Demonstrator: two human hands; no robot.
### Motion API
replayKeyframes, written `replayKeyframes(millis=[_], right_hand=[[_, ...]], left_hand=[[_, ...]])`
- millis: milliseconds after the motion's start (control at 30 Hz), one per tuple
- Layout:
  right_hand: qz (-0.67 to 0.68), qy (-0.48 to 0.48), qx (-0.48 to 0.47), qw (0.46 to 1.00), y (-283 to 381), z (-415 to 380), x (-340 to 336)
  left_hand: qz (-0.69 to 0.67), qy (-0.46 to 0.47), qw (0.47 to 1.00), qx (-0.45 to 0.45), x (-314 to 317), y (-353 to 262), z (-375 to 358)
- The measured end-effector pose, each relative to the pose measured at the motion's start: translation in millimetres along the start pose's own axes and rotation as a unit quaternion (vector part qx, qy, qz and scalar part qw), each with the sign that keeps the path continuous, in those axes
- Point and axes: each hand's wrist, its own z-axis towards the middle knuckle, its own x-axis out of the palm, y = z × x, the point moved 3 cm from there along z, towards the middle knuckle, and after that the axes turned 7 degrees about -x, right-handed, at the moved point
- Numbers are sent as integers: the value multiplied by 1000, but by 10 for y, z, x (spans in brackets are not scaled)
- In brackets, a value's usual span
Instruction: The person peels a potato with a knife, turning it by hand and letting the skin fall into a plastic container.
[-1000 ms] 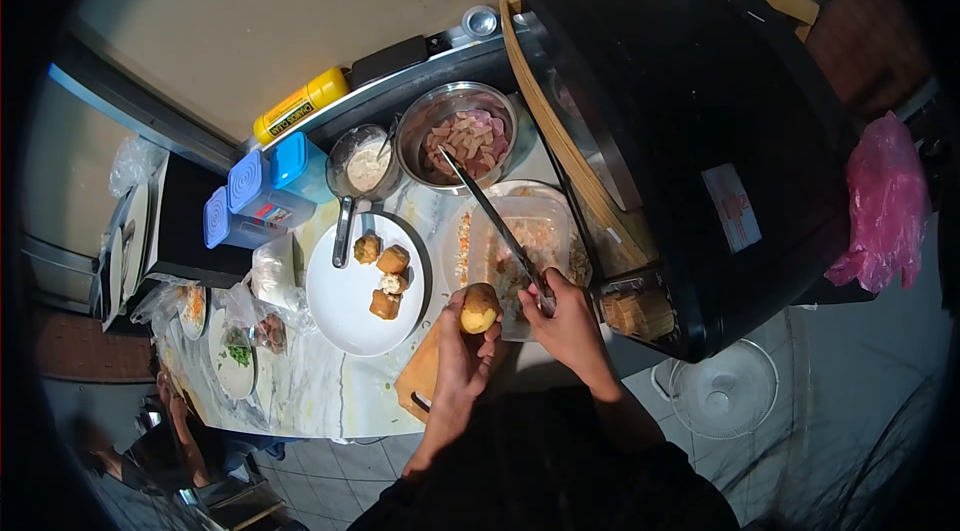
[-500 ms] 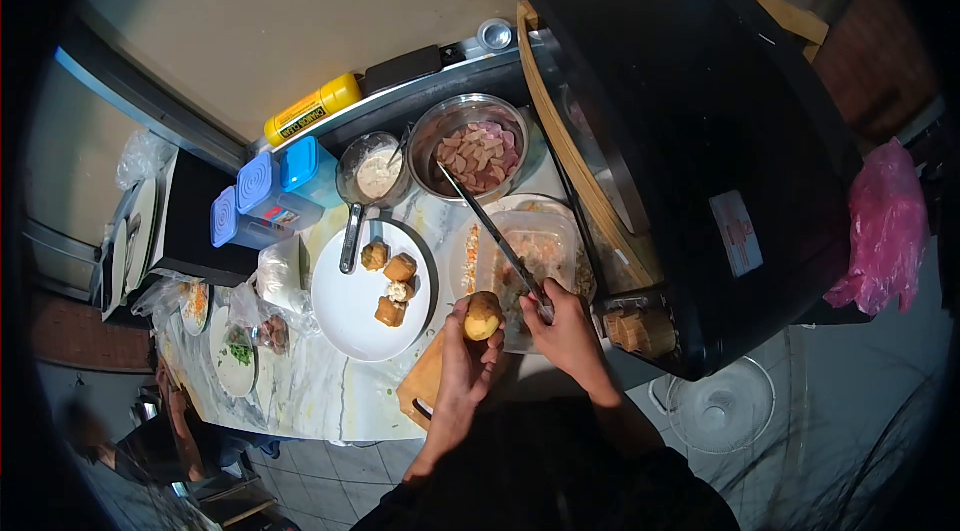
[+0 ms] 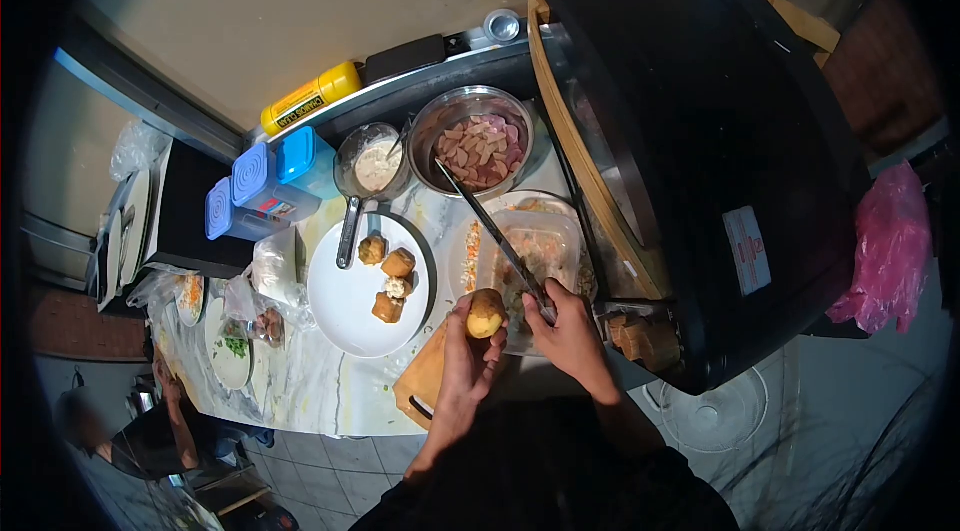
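Note:
My left hand (image 3: 468, 359) is closed around a brown-skinned potato (image 3: 486, 313), with a yellow bare patch facing me. In my right hand (image 3: 570, 336) is a long, narrow, dark knife (image 3: 488, 223); its far end points up and left across the rim of the metal bowl (image 3: 415, 146). Both hands are close together above the near edge of a clear plastic container (image 3: 568, 231) with food residue in it. A wooden cutting board (image 3: 412, 389) lies left of my left wrist. On the white plate (image 3: 340, 316) sit several brown potato pieces (image 3: 398, 262), one topped with pale filling.
Sliced meat (image 3: 480, 151) fills the metal bowl. Beside it stands a pan of white mixture (image 3: 378, 166). A large black appliance (image 3: 700, 131) occupies the right side. Blue-lidded containers (image 3: 252, 176) and a yellow bottle (image 3: 310, 99) are at back left. Another person (image 3: 150, 441) is at lower left.
The whole view has shifted slightly, so the counter items sit a little differently. Both hands keep nearly the same pose, holding the potato and the knife.

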Motion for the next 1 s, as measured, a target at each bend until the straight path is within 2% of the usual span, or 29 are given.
replayKeyframes(millis=[67, 100, 167, 267, 300, 333, 367, 433, 500, 533, 567, 667, 1000], right_hand=[[32, -3, -22, 999, 50, -11, -18], [32, -3, -21, 999, 89, -17, -43], [28, 62, -7, 998, 145, -42, -57], [-36, 109, -59, 992, 123, -116, -40], [-51, 153, -39, 986, 215, -109, -88], [-52, 151, -38, 986, 184, -142, -67], [-103, 146, -53, 983, 135, -207, -18], [-225, 131, -70, 963, 154, -319, 53], [-259, 142, -70, 953, 214, -307, 43], [-292, 153, -69, 942, 242, -296, 39], [-292, 153, -70, 942, 268, -282, 32], [-298, 174, -62, 936, 299, -269, 35], [-282, 169, -86, 940, 243, -225, 73]], left_hand=[[-2, 13, 1000, 5, -43, -5, 12], [1, 32, 999, -25, -85, 3, 13], [4, 51, 997, -56, -102, 31, 13], [15, 31, 999, -33, -74, 56, 29], [11, 1, 1000, -21, -90, 74, 47], [6, -29, 1000, -10, -97, 91, 52], [4, -10, 1000, 20, -59, 93, 32], [16, 13, 999, 25, -15, 83, -8], [28, 36, 998, 33, 34, 60, -39], [58, 50, 995, 66, 69, 37, -55], [88, 64, 989, 99, 105, 13, -72], [90, 28, 990, 105, 144, -14, -109], [80, 50, 988, 119, 119, -63, -73]])
